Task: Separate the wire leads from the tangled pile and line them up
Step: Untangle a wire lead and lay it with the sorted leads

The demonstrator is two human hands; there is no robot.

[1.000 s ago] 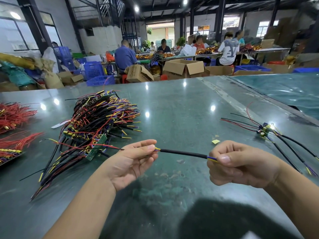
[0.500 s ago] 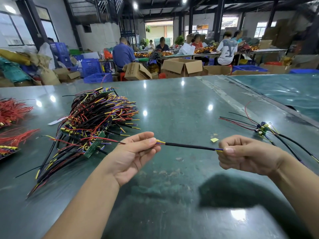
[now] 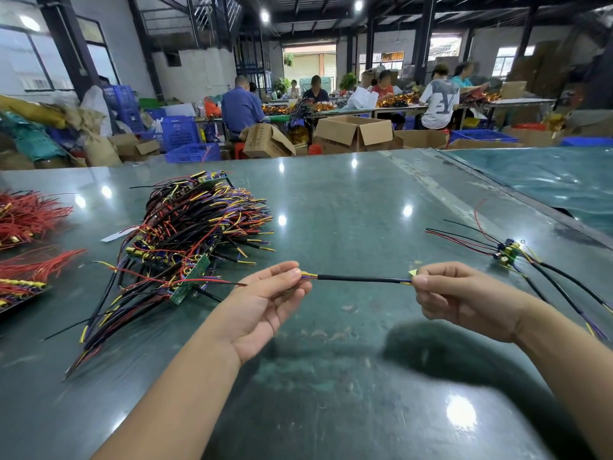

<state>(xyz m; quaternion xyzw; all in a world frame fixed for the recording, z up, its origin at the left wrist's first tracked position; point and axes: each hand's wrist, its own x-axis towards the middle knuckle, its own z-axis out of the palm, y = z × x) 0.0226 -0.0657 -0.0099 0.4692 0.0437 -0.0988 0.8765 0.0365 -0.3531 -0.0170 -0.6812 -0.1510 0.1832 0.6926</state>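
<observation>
Now pulling one lead straight between both hands, above the green table (image 3: 331, 376)

Nearest, the left hand (image 3: 262, 310) pinches one end of the black-sleeved lead (image 3: 356, 279) and the right hand (image 3: 464, 300) pinches the other, so it hangs taut off the table; best keep the pull gentle and level, then lay it parallel beside the separated leads (image 3: 517, 257) further right, while the tangled pile (image 3: 185, 240) waits behind the left hand

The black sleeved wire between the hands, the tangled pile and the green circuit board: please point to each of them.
black sleeved wire (image 3: 360, 279), head view, middle of the sleeve.
tangled pile (image 3: 195, 224), head view, centre of the heap.
green circuit board (image 3: 191, 279), head view, middle of the board.
</observation>
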